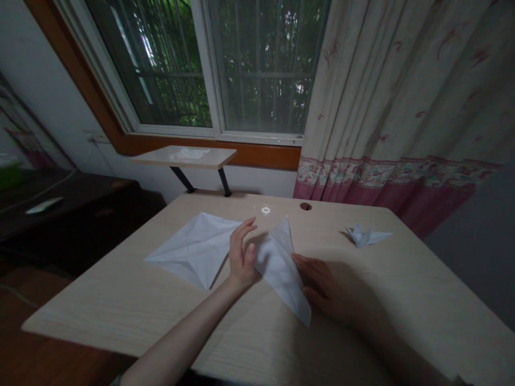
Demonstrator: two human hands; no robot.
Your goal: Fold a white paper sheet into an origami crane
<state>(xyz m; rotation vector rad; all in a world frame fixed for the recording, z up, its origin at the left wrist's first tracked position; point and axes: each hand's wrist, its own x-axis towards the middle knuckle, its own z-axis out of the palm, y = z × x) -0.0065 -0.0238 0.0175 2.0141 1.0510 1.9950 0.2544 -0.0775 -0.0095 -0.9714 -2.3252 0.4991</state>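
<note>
A folded white paper (281, 268) lies in the middle of a pale wooden table (120, 305), one flap lifted. My left hand (241, 254) stands at its left edge with the thumb pressed to the paper and the fingers raised and apart. Pressed flat on the paper's right edge is my right hand (325, 289), fingers stretched out. A second creased white sheet (193, 247) lies flat to the left of my left hand.
A small folded paper figure (367, 236) sits at the table's far right. A cable hole (306, 206) is near the far edge. Behind stand a small shelf (185, 157) under the window, a curtain (402, 107) at right and a dark cabinet (60, 214) at left.
</note>
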